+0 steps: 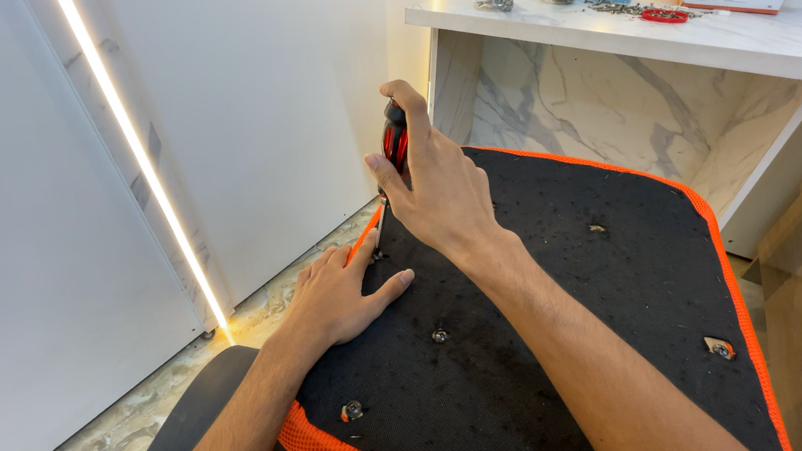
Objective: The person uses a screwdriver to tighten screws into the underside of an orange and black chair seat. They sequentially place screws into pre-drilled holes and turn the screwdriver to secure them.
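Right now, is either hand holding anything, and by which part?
The right hand grips a red-and-black screwdriver by its handle, tip down at the seat edge. The left hand holds nothing; it lies flat on the black chair seat underside.

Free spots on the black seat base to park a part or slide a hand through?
Bare fabric on the black seat base between the right hand's forearm and the bolt hole near the orange edge. Crowded at the far-left corner: left hand lies flat, and the right hand holds the red-black screwdriver upright.
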